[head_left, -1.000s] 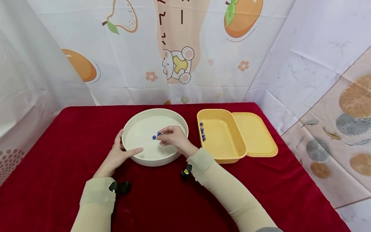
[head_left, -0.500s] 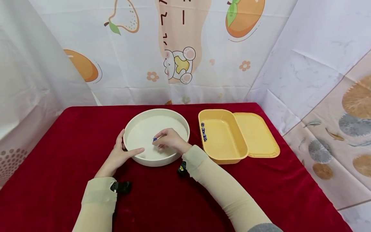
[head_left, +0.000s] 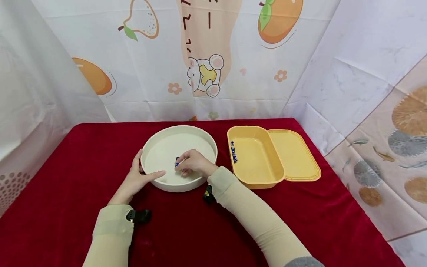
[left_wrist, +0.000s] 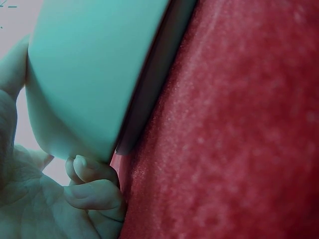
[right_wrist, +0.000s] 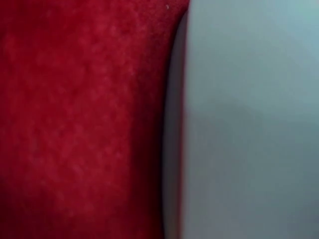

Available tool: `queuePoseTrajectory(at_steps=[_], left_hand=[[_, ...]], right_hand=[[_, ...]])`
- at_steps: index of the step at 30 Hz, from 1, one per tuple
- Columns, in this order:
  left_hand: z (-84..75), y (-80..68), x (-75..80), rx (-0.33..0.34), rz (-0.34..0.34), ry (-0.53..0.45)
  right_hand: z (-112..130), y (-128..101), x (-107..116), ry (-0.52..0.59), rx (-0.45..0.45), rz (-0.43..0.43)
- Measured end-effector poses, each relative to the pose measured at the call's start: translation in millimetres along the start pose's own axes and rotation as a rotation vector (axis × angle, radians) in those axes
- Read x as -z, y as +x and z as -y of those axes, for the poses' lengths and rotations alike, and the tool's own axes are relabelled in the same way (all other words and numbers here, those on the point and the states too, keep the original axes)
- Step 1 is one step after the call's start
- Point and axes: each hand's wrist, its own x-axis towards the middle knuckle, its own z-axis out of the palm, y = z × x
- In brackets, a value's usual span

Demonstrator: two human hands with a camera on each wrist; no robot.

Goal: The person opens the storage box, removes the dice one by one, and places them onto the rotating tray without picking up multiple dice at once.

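Left hand (head_left: 135,180): fingers loosely steadying the near-left wall of the round cream tray (head_left: 203,139). Right hand (head_left: 194,163): inside the tray, fingertips curled over small blue dice (head_left: 177,161), mostly hidden. Beyond: yellow box (head_left: 257,178) with more dice (head_left: 233,152); lid (head_left: 295,155) beside.

Sleeves: both arms wear long, close-fitting sleeves in a pale beige colour; they end at the wrists with a slightly wider cuff.
Left hand (head_left: 135,180): bare, no glove and no ring visible.
Right hand (head_left: 195,163): bare also.
Left wrist device (head_left: 138,215): a small black unit, fixed at the cuff.
Right wrist device (head_left: 208,193): a small black unit with a little yellow mark on it.
Upper clothing: a bit of grey cloth appears at 5 o'clock in the head view.
Fingers (left_wrist: 92,169): short, plain nails in the left wrist view.
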Motion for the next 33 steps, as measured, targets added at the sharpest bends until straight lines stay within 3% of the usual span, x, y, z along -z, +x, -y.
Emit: queuePoseTrajectory(at_steps=[20, 28, 33], left_hand=[[1.0, 1.9, 1.2, -0.001, 0.004, 0.0], [0.0, 1.1, 0.2, -0.004, 0.002, 0.003], [0.5, 0.8, 1.2, -0.006, -0.004, 0.005]], right_hand=[[0.7, -0.9, -1.4, -0.059, -0.039, 0.021], [9.1, -7.4, 3.8, -0.136, 0.028, -0.001], [21.5, -15.1, 13.2, -0.102, 0.07, -0.01]])
